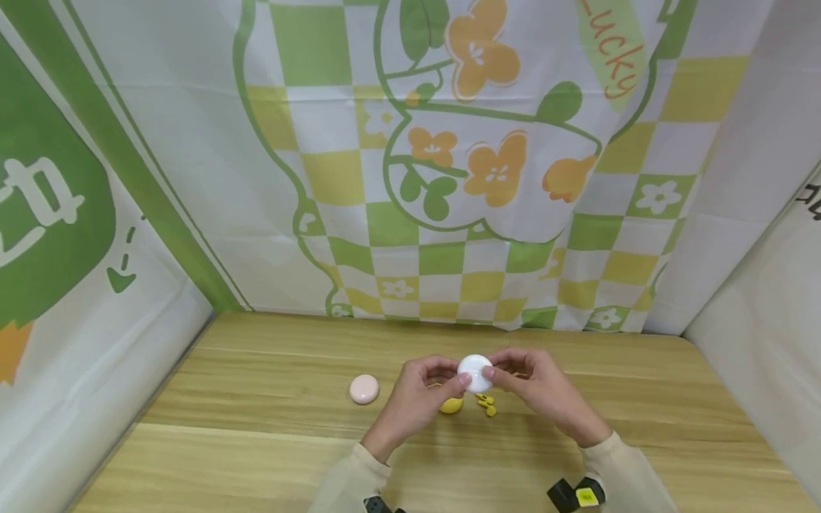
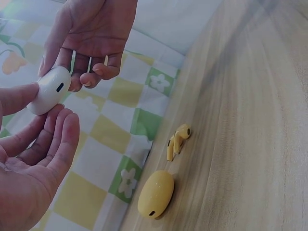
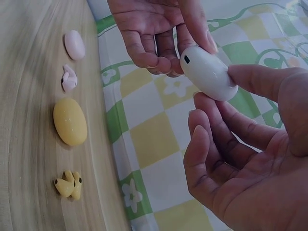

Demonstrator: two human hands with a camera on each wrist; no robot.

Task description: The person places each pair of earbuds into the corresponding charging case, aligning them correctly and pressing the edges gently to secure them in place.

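Between both hands, above the table, is a white earbud case (image 1: 474,373) with its lid down and a small dark port on its edge (image 2: 60,87). My left hand (image 1: 418,395) pinches one side of it between thumb and fingers. On the other side, my right hand (image 1: 541,388) pinches it the same way. Below the hands lie a yellow earbud case (image 3: 70,121) and a pair of yellow earbuds (image 2: 178,141). Left of the left hand is a pink earbud case (image 1: 364,389). Pink earbuds (image 3: 69,78) lie between the two cases in the right wrist view.
The wooden table (image 1: 269,413) meets a hanging cloth (image 1: 398,260) with green and yellow checks at the back. White printed cloth (image 1: 179,335) also closes off the left side, and a white panel (image 1: 757,313) stands on the right.
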